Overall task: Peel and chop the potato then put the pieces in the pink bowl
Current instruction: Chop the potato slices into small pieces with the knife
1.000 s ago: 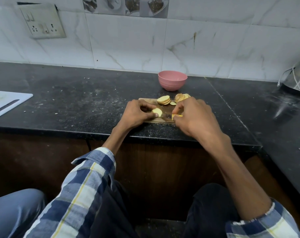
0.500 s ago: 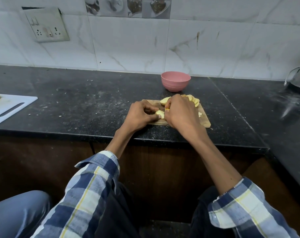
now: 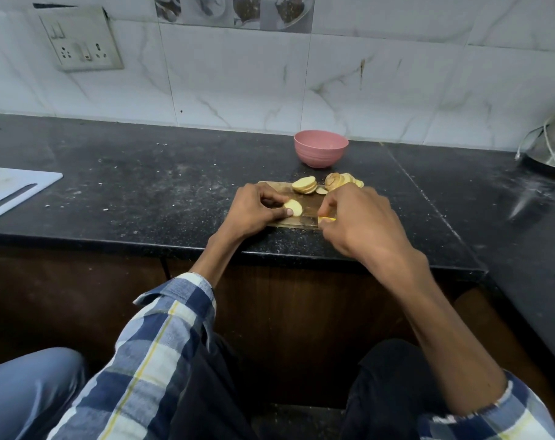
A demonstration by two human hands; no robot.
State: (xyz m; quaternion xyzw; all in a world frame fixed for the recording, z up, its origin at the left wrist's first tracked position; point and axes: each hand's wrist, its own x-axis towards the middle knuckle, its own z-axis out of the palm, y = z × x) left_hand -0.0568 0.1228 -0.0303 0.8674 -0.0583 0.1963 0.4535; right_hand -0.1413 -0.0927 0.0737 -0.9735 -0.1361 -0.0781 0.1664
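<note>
A small wooden cutting board (image 3: 279, 186) lies near the front edge of the black counter. My left hand (image 3: 254, 214) pinches a pale potato piece (image 3: 293, 207) on the board between thumb and fingers. To the right of it, my right hand (image 3: 361, 223) grips a yellow-handled knife (image 3: 327, 219). Most of the knife is hidden under my fingers. Cut potato slices (image 3: 304, 185) sit stacked at the board's far edge, and a second pile of slices (image 3: 341, 181) lies beside them. The pink bowl (image 3: 320, 150) stands just behind the board. I cannot see inside it.
A white cutting board (image 3: 16, 188) lies at the far left of the counter. A steel vessel with a cord (image 3: 552, 144) stands at the back right. A switch and socket plate (image 3: 79, 39) is on the tiled wall. Crumbs dot the counter.
My right hand has drawn back to the right, away from the potato piece it covered half a second ago. The left hand keeps its hold on the piece.
</note>
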